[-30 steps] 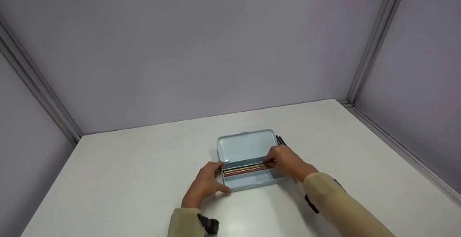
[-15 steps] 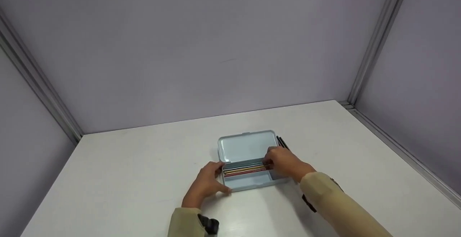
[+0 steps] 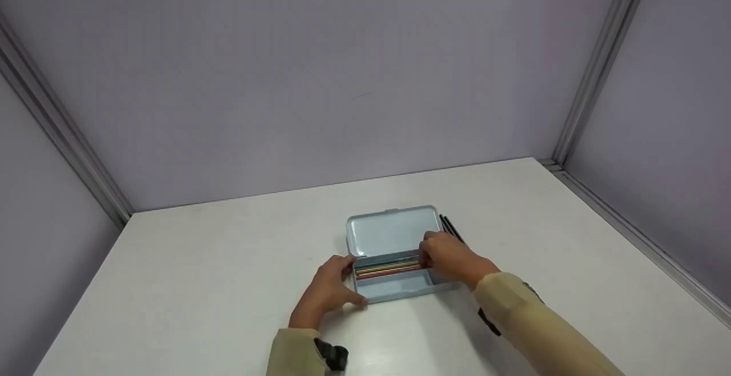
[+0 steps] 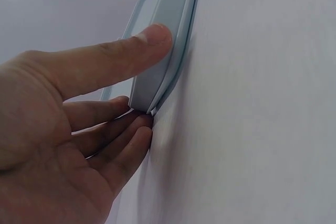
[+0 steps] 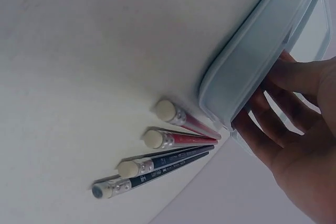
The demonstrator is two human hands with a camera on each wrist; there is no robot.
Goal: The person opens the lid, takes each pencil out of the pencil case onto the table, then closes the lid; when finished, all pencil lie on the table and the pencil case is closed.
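A pale blue pencil case (image 3: pixel 394 291) lies open on the white table (image 3: pixel 200 284), its lid (image 3: pixel 388 232) flat behind the tray. Several coloured pencils (image 3: pixel 385 269) lie side by side in the tray. My left hand (image 3: pixel 328 291) holds the case's near left corner, with the thumb (image 4: pixel 126 51) along the front wall (image 4: pixel 170 40) and the fingers at the end. My right hand (image 3: pixel 448 257) rests over the tray's right end. Its fingers (image 5: pixel 278 124) reach over the case wall (image 5: pixel 257 45) onto the pencils, and their tips are hidden.
Several more pencils (image 5: pixel 157 156) with eraser ends lie on the table just right of the case, seen as dark pencils (image 3: pixel 450 226) beyond my right hand. Grey partition walls close off the table at the back and along both sides.
My right hand has slid a little left along the pencils in the tray. The left hand and the case have stayed put.
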